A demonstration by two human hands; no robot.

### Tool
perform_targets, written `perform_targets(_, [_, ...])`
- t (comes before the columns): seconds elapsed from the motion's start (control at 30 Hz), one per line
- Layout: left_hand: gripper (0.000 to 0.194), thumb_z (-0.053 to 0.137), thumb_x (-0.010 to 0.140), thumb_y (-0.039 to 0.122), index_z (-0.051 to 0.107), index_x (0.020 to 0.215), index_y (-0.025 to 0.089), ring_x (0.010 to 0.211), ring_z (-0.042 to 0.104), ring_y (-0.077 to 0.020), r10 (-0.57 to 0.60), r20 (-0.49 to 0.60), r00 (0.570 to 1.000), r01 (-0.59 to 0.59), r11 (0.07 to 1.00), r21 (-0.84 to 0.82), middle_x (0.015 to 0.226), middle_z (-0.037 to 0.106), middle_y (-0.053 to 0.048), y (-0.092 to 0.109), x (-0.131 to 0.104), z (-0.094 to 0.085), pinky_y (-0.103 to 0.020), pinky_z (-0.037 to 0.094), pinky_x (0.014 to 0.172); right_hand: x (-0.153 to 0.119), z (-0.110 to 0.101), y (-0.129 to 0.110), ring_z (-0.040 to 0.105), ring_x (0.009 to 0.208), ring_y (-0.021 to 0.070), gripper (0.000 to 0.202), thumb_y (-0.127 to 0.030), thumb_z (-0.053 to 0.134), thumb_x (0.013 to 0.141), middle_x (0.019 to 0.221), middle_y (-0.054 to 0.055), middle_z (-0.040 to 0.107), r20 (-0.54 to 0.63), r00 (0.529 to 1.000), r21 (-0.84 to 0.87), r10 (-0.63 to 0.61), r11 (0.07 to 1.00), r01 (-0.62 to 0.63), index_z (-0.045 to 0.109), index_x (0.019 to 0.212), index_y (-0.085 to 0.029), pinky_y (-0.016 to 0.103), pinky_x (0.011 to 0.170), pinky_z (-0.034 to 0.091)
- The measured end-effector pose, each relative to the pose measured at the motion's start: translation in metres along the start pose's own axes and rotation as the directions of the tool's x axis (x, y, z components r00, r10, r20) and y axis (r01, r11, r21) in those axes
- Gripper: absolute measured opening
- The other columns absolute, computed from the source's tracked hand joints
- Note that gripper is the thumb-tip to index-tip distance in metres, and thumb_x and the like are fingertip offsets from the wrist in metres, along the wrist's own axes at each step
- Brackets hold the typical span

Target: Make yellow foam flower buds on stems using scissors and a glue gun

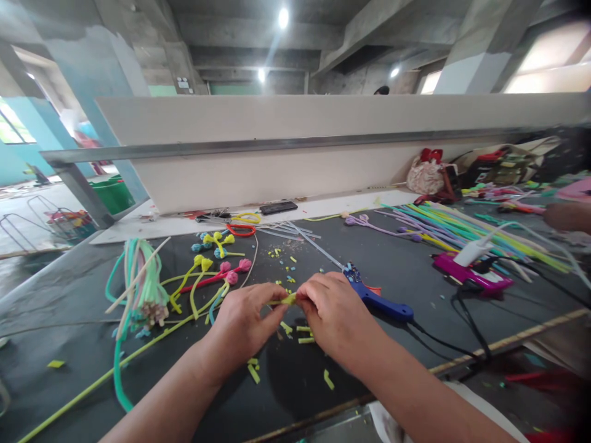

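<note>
At the left of the dark desk (32, 344), a small yellow scrap (56, 364) is lying flat. To its right, a bundle of pale green and pink stems (148, 277) is resting, its cut ends facing the near edge. A long yellow-green stem (92, 389) is running diagonally past the bundle. Beyond the left hand (240, 317), yellow knobs (206, 264) and pink knobs (232, 278) on stems are lying in a loose group.

At the centre, the left hand's thumb and fingers are pinching a short yellow piece (289, 299). The right hand (339, 311) is pinching its other end between thumb and fingers. The piece is spanning the gap between both hands, above the desk. Yellow offcuts (305, 339) are lying scattered around them.

Right of the right hand, a blue glue gun (385, 304) is lying on its side. Farther right, a purple power strip (475, 275) is sitting before a spread of coloured stems (489, 232). At the right edge, another person's hand (567, 216) is partly showing, blurred.
</note>
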State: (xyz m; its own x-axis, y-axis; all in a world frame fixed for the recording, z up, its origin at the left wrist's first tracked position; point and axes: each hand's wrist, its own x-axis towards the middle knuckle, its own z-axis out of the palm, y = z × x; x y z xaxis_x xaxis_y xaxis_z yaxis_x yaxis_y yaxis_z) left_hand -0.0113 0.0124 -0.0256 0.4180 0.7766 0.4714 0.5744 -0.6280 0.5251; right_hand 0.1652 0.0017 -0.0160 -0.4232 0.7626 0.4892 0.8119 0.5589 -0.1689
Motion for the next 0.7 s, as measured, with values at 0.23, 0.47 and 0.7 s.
perform_targets(0.23, [0.013, 0.058, 0.075, 0.027, 0.067, 0.076, 0.018, 0.065, 0.059, -0.012, -0.215, 0.057, 0.975, 0.223, 0.954, -0.201, 0.072, 0.068, 0.0, 0.007, 0.004, -0.002, -0.02, 0.042, 0.059, -0.002, 0.005, 0.001, 0.054, 0.068, 0.0161, 0.015, -0.009, 0.053, 0.082, 0.068, 0.002, 0.06, -0.044, 0.999, 0.013, -0.027, 1.0, 0.027, 0.057, 0.07, -0.016, 0.031, 0.071, 0.034])
perform_targets(0.47, [0.011, 0.059, 0.07, 0.023, 0.066, 0.067, 0.016, 0.06, 0.054, -0.0115, -0.342, 0.077, 0.937, 0.348, 0.881, -0.321, 0.063, 0.063, 0.001, 0.011, 0.007, -0.005, -0.021, 0.04, 0.056, -0.002, 0.004, 0.0, 0.055, 0.069, 0.0156, 0.015, -0.008, 0.054, 0.081, 0.069, 0.001, 0.06, -0.054, 0.998, 0.176, 0.027, 0.984, -0.017, 0.057, 0.069, -0.017, 0.032, 0.072, 0.037])
perform_targets(0.7, [0.01, 0.065, 0.065, 0.024, 0.063, 0.066, 0.015, 0.053, 0.051, -0.0086, -0.461, 0.125, 0.879, 0.44, 0.678, -0.588, 0.059, 0.062, 0.001, 0.006, 0.01, -0.008, -0.019, 0.038, 0.051, 0.004, -0.009, 0.002, 0.062, 0.073, 0.0143, 0.014, -0.022, 0.053, 0.081, 0.081, 0.002, 0.063, 0.318, 0.857, 0.807, 0.406, 0.357, -0.469, 0.057, 0.093, -0.017, 0.029, 0.071, 0.047])
